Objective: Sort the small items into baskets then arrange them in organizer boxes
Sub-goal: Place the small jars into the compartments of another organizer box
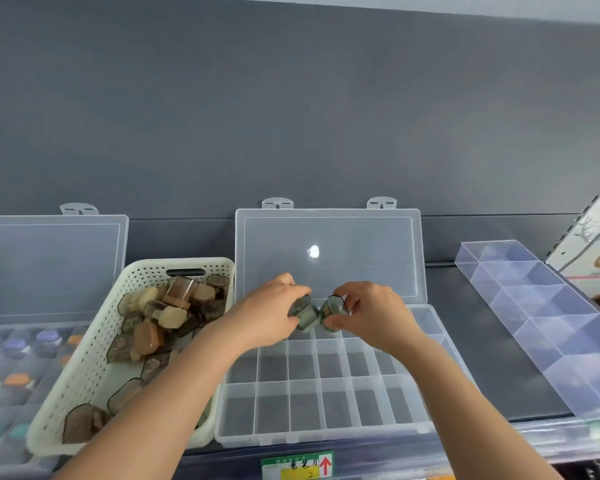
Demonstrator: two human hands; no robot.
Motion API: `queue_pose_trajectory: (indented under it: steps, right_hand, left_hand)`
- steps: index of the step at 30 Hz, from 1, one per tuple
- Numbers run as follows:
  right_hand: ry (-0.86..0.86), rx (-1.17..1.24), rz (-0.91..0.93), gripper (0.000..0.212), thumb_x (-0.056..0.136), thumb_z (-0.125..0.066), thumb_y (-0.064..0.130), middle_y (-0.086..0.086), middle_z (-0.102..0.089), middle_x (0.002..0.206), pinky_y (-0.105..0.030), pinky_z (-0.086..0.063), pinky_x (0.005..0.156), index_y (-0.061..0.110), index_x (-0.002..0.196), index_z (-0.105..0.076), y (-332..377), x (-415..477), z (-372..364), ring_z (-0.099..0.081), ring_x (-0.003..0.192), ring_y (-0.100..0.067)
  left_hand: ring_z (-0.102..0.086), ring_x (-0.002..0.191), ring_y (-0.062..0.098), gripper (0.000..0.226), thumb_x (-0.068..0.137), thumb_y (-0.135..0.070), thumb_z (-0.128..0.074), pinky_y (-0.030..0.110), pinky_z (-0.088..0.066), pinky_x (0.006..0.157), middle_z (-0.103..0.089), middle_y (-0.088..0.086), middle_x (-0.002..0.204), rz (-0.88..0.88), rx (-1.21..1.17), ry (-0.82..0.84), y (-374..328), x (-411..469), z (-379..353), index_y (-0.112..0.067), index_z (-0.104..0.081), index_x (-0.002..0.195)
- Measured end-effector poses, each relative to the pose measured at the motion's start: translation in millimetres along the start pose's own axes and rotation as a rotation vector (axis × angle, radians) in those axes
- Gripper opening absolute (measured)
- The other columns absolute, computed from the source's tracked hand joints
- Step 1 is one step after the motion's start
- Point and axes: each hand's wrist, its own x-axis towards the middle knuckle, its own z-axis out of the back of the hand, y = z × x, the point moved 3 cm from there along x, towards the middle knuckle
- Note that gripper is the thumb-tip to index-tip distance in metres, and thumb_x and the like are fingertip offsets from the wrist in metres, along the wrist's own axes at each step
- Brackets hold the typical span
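head | left hand [274, 317] grips left case [303, 315] | right hand [371, 311] grips right case [333, 311]

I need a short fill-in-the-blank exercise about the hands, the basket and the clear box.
1. The white perforated plastic basket stands to the ____ of the clear plastic organizer box.
2. That box's lid is ____.
3. The left hand and the right hand together hold ____ small greenish cases.

Missing words: left; open; two.
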Motion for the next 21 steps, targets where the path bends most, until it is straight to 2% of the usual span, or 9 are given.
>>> queue_pose_trajectory:
  steps: [4, 8, 12, 15, 17, 21]
  right_hand:
    - [0.034, -0.020, 0.031, 0.038, 0.069, -0.076, 0.045, 0.010, -0.060, 0.083, -0.030, -0.051, 0.070, 0.025, 0.100, -0.066, 3, 3, -6, -0.058, 0.079, -0.014]
    - [0.068, -0.100, 0.037, 0.039, 0.069, -0.075, 0.045, 0.001, -0.062, 0.088, -0.033, -0.050, 0.070, 0.019, 0.096, -0.067, 3, 7, -15, -0.058, 0.081, -0.019]
    - [0.092, -0.144, 0.015, 0.045, 0.066, -0.077, 0.052, 0.000, -0.061, 0.090, -0.034, -0.051, 0.071, 0.019, 0.094, -0.067, -1, 9, -23, -0.057, 0.082, -0.020]
    - [0.097, -0.200, 0.015, 0.048, 0.066, -0.075, 0.057, 0.000, -0.061, 0.089, -0.035, -0.053, 0.071, 0.016, 0.091, -0.067, -1, 11, -27, -0.058, 0.081, -0.020]
    - [0.105, -0.203, 0.011, 0.051, 0.066, -0.075, 0.057, -0.001, -0.062, 0.090, -0.036, -0.053, 0.072, 0.015, 0.094, -0.067, -2, 12, -28, -0.059, 0.083, -0.021]
    - [0.130, -0.138, 0.003, 0.056, 0.067, -0.075, 0.056, 0.003, -0.062, 0.096, -0.030, -0.050, 0.076, 0.019, 0.109, -0.064, -6, 10, -26, -0.059, 0.090, -0.019]
  left_hand:
    - [-0.051, 0.089, 0.020, 0.030, 0.087, -0.021, -0.057, 0.031, -0.041, 0.069, -0.046, 0.000, 0.101, 0.026, 0.099, 0.024, 0, 0, 0, -0.014, -0.056, 0.116]
    - [-0.052, 0.084, 0.021, 0.020, 0.085, -0.030, -0.061, 0.030, -0.039, 0.064, -0.051, -0.001, 0.090, 0.041, 0.159, -0.007, -3, 1, 3, -0.015, -0.056, 0.097]
    - [-0.051, 0.075, 0.021, 0.036, 0.084, -0.043, -0.064, 0.029, -0.032, 0.056, -0.052, 0.003, 0.082, 0.075, 0.270, 0.014, -4, 5, 6, -0.009, -0.054, 0.077]
    - [-0.047, 0.072, 0.021, 0.045, 0.085, -0.045, -0.064, 0.029, -0.029, 0.053, -0.052, 0.004, 0.078, 0.085, 0.373, 0.059, -7, 9, 4, -0.011, -0.044, 0.063]
    - [-0.044, 0.076, 0.022, 0.048, 0.085, -0.047, -0.063, 0.030, -0.033, 0.062, -0.050, 0.004, 0.079, 0.073, 0.461, 0.084, -11, 12, 0, -0.011, -0.041, 0.063]
    - [-0.046, 0.085, 0.022, 0.039, 0.084, -0.051, -0.063, 0.032, -0.033, 0.074, -0.049, 0.003, 0.082, 0.039, 0.520, 0.064, -15, 17, -9, -0.014, -0.053, 0.076]
